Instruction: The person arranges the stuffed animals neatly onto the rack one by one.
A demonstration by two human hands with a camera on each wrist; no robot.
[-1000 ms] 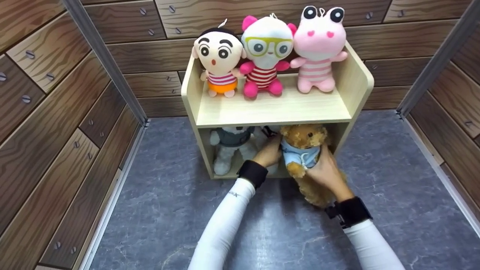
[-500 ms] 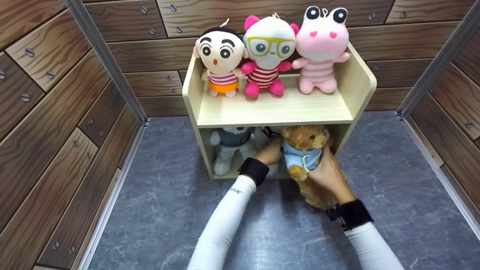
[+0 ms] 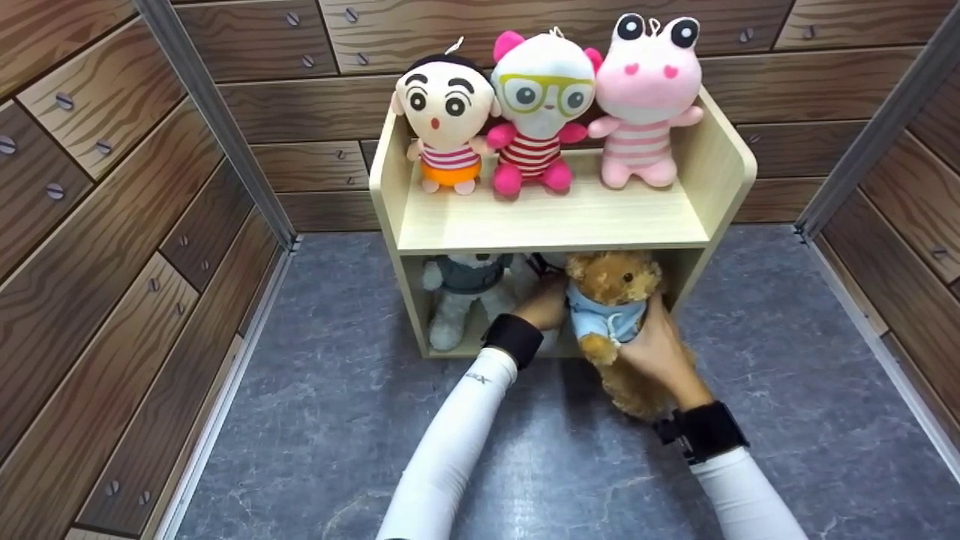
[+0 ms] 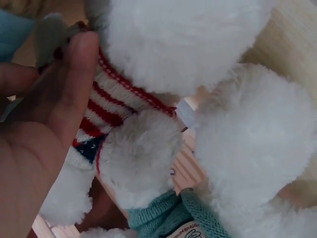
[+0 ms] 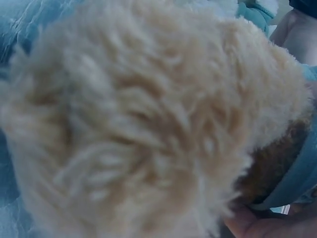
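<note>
A brown teddy bear [image 3: 611,281] in a light blue hooded top leans into the lower right compartment of the shelf, its legs hanging out over the front edge. My right hand [image 3: 656,345] grips its body from the right. In the right wrist view, the bear's fur [image 5: 129,124] fills most of the picture. Reaching in on the bear's left, my left hand [image 3: 544,304] has its fingertips hidden in the head view. The left wrist view shows that hand [image 4: 54,109] with a straight finger against a white plush in a red-striped sweater [image 4: 106,99].
A grey-white plush [image 3: 470,277] in a dark top stands in the lower left compartment. On the upper board [image 3: 551,225] sit a black-haired doll [image 3: 448,105], a panda with glasses [image 3: 544,90] and a pink frog-like plush [image 3: 649,90]. Wood-patterned walls surround the grey floor [image 3: 330,420].
The whole head view has shifted slightly to the right. Both hands and the teddy bear keep nearly the same places relative to the shelf.
</note>
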